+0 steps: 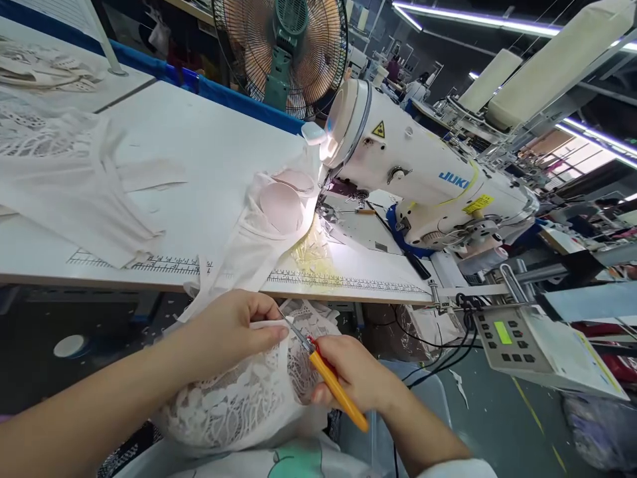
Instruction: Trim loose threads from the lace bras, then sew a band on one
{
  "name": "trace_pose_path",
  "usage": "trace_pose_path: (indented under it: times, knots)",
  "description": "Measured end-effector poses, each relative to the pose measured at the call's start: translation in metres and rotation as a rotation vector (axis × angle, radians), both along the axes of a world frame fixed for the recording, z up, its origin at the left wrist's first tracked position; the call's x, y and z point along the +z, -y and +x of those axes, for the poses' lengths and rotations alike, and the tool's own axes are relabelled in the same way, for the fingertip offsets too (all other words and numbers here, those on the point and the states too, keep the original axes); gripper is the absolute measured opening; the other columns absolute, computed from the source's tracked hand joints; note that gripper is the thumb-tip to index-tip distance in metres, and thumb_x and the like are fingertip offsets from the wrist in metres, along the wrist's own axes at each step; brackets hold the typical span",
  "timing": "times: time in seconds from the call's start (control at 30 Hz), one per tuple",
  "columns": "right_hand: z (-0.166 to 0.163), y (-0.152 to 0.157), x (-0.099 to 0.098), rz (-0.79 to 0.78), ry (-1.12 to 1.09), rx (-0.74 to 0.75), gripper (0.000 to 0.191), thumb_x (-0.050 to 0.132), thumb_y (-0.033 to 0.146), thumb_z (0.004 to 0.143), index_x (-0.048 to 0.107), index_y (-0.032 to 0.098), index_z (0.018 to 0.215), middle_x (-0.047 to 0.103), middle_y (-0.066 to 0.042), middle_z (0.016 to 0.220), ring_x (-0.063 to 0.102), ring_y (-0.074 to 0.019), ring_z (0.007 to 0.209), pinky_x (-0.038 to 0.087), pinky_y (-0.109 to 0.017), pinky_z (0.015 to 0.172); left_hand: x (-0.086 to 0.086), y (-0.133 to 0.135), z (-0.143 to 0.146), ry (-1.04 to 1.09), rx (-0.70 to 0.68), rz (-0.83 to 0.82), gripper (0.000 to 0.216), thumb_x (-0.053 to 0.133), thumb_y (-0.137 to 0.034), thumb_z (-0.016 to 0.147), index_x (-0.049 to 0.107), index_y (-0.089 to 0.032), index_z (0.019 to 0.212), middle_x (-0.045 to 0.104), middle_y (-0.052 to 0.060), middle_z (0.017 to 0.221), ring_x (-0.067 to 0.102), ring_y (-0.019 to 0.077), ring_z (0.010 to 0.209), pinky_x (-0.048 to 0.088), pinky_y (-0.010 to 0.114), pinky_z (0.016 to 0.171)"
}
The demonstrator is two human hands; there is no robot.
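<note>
My left hand (243, 328) pinches the edge of a white lace bra (229, 405) between thumb and fingers, just below the table's front edge. The bra hangs over my lap, and part of it lies behind my hands. In my right hand (355, 372) is an orange-handled seam ripper (338, 392) with a slim metal end. Its point meets the fabric beside my left fingertips. Beyond my hands, a moulded cup (281, 207) of white fabric rests on the table beside the sewing machine head.
A white sewing machine (418, 166) stands at the table's right, its control box (517, 338) below. White garments (64, 172) lie on the left. A measuring tape (358, 284) runs along the front edge of the table (209, 126). Behind stands a fan (283, 53).
</note>
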State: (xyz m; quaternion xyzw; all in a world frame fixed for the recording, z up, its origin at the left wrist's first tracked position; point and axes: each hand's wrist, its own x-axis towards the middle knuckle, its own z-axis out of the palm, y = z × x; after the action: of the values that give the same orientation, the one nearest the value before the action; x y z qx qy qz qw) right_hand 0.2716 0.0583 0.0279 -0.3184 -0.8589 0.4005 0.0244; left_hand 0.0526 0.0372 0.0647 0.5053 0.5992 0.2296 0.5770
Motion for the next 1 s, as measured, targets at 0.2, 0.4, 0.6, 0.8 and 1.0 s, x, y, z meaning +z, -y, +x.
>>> trace_pose_path:
  times: [0.2,0.4,0.6,0.8,1.0]
  knots:
    - [-0.001,-0.001,-0.001,-0.020,0.012,-0.026,0.050,0.043,0.065,0.074,0.032,0.019,0.061,0.036,0.004,0.058,0.029,-0.0081,0.051,0.023,-0.022,0.049,-0.007,-0.004,-0.005,0.139,-0.036,-0.055,0.029,0.062,-0.043,0.062,0.050,-0.017,0.055,0.040,-0.006,0.047,0.030,0.0076,0.045,0.022,0.020,0.044]
    - [-0.004,0.002,-0.016,0.014,-0.033,-0.059,0.048,0.048,0.060,0.072,0.030,0.019,0.056,0.031,0.005,0.052,0.027,-0.0074,0.048,0.021,-0.022,0.046,-0.009,-0.004,-0.006,0.225,-0.004,-0.068,0.028,0.066,-0.038,0.057,0.049,-0.017,0.050,0.039,-0.007,0.045,0.028,0.0066,0.044,0.020,0.019,0.044]
    - [-0.003,-0.004,-0.015,0.013,-0.084,-0.167,0.048,0.038,0.063,0.078,0.031,0.020,0.058,0.034,0.003,0.052,0.030,-0.0088,0.048,0.026,-0.023,0.046,-0.006,0.004,-0.010,0.183,0.011,-0.014,0.025,0.063,-0.037,0.064,0.052,-0.017,0.054,0.039,-0.006,0.047,0.028,0.0064,0.044,0.022,0.018,0.042]
    - [-0.001,-0.003,0.003,0.007,-0.182,-0.114,0.053,0.033,0.071,0.075,0.039,0.019,0.072,0.043,0.000,0.064,0.037,-0.0119,0.056,0.033,-0.025,0.052,-0.005,0.014,-0.013,0.140,0.127,0.094,0.027,0.063,-0.042,0.066,0.055,-0.017,0.058,0.043,-0.005,0.051,0.034,0.0077,0.048,0.028,0.017,0.044]
    - [-0.010,0.001,0.005,0.045,-0.115,-0.061,0.051,0.044,0.069,0.070,0.035,0.019,0.065,0.041,0.002,0.064,0.033,-0.0106,0.055,0.028,-0.024,0.052,0.000,0.024,-0.017,0.146,0.196,0.117,0.021,0.067,-0.036,0.064,0.057,-0.017,0.058,0.046,-0.005,0.052,0.038,0.0068,0.048,0.031,0.015,0.043]
